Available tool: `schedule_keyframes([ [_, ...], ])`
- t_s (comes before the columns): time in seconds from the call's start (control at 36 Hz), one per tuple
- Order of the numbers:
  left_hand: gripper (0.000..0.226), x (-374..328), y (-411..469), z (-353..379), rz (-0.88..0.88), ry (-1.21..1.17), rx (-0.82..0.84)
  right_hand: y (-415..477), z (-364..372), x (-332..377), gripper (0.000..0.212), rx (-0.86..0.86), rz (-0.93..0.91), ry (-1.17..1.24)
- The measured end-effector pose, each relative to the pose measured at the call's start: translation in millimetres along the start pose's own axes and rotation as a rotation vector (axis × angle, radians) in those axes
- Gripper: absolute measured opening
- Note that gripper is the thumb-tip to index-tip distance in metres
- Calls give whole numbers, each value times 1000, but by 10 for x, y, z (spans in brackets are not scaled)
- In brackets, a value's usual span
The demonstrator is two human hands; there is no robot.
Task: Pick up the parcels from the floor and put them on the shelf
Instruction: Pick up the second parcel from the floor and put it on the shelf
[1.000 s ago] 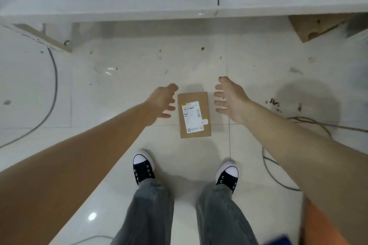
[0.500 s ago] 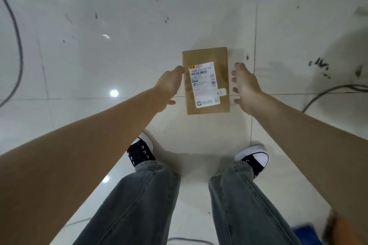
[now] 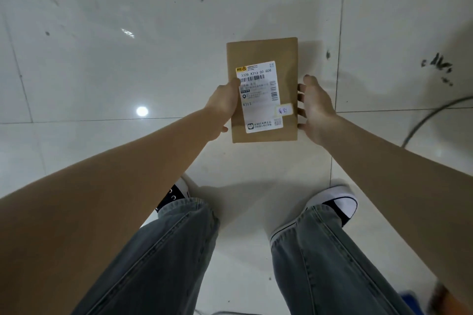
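Note:
A flat brown cardboard parcel (image 3: pixel 261 51) with a white shipping label lies in the middle of the head view, over the white tiled floor (image 3: pixel 102 71). My left hand (image 3: pixel 222 105) grips its left edge, thumb lying on the label. My right hand (image 3: pixel 314 107) presses its fingertips against the right edge, so the parcel sits clamped between both hands. Whether it still touches the floor I cannot tell. The shelf is out of view.
A dark cable (image 3: pixel 430 115) curves across the floor at the right. My two black-and-white shoes (image 3: pixel 337 202) stand just behind the parcel. Something blue and orange (image 3: pixel 412 299) shows at the bottom right corner. Dark scuff marks dot the tiles.
I have bent lower, so the parcel looks larger and the shelf edge has left the view. Both hands moved in from beside the parcel and closed on its two long edges.

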State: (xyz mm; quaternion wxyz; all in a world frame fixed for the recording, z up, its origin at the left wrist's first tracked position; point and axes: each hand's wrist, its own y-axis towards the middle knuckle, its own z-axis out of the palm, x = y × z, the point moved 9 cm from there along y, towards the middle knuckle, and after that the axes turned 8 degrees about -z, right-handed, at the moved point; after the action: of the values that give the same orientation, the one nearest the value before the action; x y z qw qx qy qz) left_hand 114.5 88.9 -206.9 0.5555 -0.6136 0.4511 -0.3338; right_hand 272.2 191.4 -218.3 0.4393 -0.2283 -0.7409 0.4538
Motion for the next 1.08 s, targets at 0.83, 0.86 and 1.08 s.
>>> schedule_keyframes([
  [0.83, 83, -50, -217, -116, 20, 35, -45, -225, 77, 161, 35, 44, 40, -20],
  [0.86, 81, -61, -259, -141, 22, 32, -45, -271, 77, 193, 36, 45, 40, -21],
  [1.08, 66, -283, -778, -319, 66, 27, -37, -725, 43, 618, 36, 49, 16, -4],
])
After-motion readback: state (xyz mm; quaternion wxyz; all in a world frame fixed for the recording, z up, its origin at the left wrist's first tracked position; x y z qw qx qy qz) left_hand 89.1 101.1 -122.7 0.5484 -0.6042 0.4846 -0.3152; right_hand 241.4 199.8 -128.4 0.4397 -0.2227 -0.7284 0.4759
